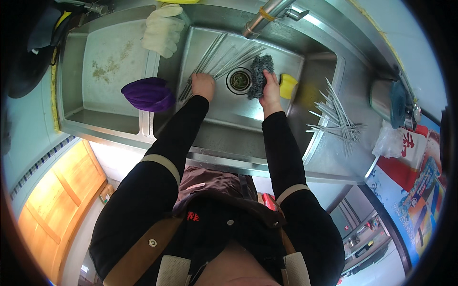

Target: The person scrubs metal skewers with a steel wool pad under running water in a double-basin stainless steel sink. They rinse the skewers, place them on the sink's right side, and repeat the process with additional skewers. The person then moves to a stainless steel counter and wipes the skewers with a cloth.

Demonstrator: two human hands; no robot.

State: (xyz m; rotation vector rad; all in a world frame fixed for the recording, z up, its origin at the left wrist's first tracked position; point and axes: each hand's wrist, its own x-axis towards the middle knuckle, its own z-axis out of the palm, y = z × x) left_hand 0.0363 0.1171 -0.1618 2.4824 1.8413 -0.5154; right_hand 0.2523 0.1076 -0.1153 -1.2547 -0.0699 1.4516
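My left hand [203,87] is curled on thin metal skewers [211,53] at the left side of the steel sink basin [229,133]. Its fingertips are hidden from above. In my right hand [271,91] is a dark grey steel-wool scouring pad [258,77], held just right of the drain [239,80]. More skewers [241,59] lie slanted between the hands, beyond the drain. A yellow sponge or pad [287,86] rests on the basin floor beside my right hand.
A pile of metal skewers [338,119] lies on the right drainboard, some tips over the basin. The faucet [263,21] reaches in from behind. A pale glove [164,30] and purple cloth [148,94] hang over the divider. A metal canister [384,96] stands far right.
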